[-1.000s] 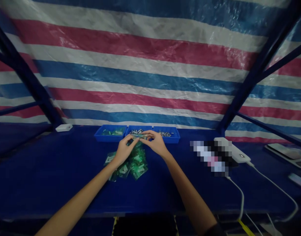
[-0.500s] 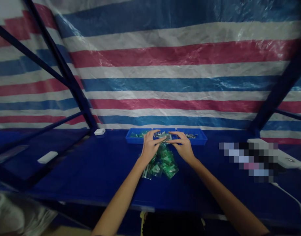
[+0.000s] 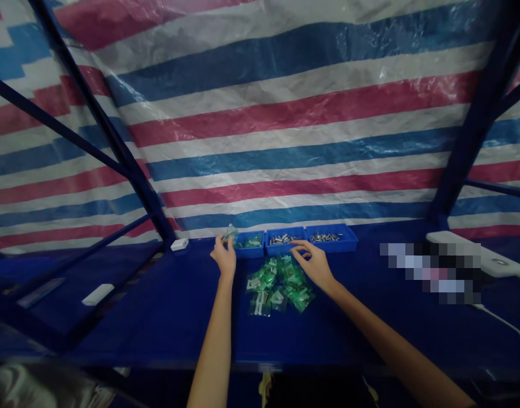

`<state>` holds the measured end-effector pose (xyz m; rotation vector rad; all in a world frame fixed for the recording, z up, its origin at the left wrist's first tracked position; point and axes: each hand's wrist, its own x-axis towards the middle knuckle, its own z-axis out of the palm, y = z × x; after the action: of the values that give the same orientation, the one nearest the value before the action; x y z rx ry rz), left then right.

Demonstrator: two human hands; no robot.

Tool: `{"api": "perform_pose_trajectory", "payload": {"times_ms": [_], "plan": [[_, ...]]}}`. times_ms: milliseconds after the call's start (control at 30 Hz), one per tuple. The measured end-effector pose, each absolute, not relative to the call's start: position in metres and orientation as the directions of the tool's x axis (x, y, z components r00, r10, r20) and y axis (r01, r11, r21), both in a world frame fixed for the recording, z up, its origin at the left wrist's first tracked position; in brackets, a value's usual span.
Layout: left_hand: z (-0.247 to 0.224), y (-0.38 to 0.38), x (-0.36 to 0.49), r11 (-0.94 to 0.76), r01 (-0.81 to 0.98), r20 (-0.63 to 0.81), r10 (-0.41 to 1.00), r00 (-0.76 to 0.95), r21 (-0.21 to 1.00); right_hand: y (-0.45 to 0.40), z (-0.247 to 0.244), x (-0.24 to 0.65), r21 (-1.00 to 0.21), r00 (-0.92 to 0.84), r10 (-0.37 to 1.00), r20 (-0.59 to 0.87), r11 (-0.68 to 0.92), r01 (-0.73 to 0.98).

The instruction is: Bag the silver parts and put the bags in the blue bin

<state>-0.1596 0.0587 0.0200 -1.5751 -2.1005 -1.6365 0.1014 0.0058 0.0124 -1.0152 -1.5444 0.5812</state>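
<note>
At the left end of the blue bins, my left hand (image 3: pixel 224 256) pinches a small clear plastic bag (image 3: pixel 230 230). It is raised beside the left bin (image 3: pixel 250 253), in which more clear-green bags lie. My right hand (image 3: pixel 314 264) hovers in front of the middle bin (image 3: pixel 285 249), its fingers loosely curved and thumb and forefinger a little apart. I see nothing held in it. Below and between the hands, a pile of greenish plastic bags (image 3: pixel 281 280) with small pale and metallic pieces inside lies on the blue table (image 3: pixel 260 337).
The middle bin has small metal cylinders (image 3: pixel 281 239); the right bin (image 3: pixel 347 243) has small metal parts (image 3: pixel 325 237). A white power strip (image 3: pixel 476 249) with a cable lies at right, next to a blurred-out item. A small white box (image 3: pixel 179 244) sits at left. Blue posts (image 3: pixel 143 190) flank the table.
My hands were together over the middle bin and have come apart. The left has moved left to the left bin with the bag; the right has dropped slightly.
</note>
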Motion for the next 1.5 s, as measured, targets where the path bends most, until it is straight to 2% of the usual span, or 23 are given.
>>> {"api": "perform_pose_trajectory", "payload": {"times_ms": [133, 267, 533, 767, 867, 933, 1100, 1367, 1500], "plan": [[0.018, 0.058, -0.165, 0.054, 0.8, 0.553, 0.694, -0.46, 0.598, 0.004, 0.013, 0.1, -0.796, -0.038, 0.847, 0.53, 0.513, 0.32], [0.015, 0.061, -0.165, 0.053, 0.835, 0.552, 0.727, -0.409, 0.548, 0.001, 0.016, 0.099, -0.789, -0.056, 0.845, 0.532, 0.518, 0.33], [0.009, 0.068, -0.164, 0.001, 0.803, 0.578, 0.694, -0.43, 0.596, 0.006, 0.01, 0.1, -0.791, -0.082, 0.861, 0.502, 0.496, 0.359], [0.002, 0.073, -0.156, 0.108, 0.799, 0.57, 0.644, -0.51, 0.592, 0.009, 0.007, 0.101, -0.775, -0.084, 0.855, 0.511, 0.501, 0.386], [0.001, 0.074, -0.157, 0.078, 0.806, 0.645, 0.557, -0.523, 0.586, 0.009, 0.008, 0.101, -0.77, -0.074, 0.854, 0.516, 0.5, 0.397], [0.001, 0.075, -0.16, -0.004, 0.803, 0.691, 0.513, -0.509, 0.595, 0.01, 0.008, 0.102, -0.768, -0.07, 0.855, 0.514, 0.495, 0.407], [-0.001, 0.082, -0.166, -0.191, 0.761, 0.723, 0.515, -0.46, 0.62, 0.011, 0.007, 0.103, -0.764, -0.084, 0.857, 0.509, 0.494, 0.414], [-0.002, 0.081, -0.163, -0.109, 0.838, 0.726, 0.567, -0.389, 0.535, 0.012, 0.006, 0.102, -0.754, -0.096, 0.851, 0.516, 0.504, 0.42], [0.001, 0.08, -0.161, -0.155, 0.803, 0.737, 0.523, -0.427, 0.575, 0.012, 0.005, 0.103, -0.745, -0.107, 0.853, 0.51, 0.501, 0.441]]}}
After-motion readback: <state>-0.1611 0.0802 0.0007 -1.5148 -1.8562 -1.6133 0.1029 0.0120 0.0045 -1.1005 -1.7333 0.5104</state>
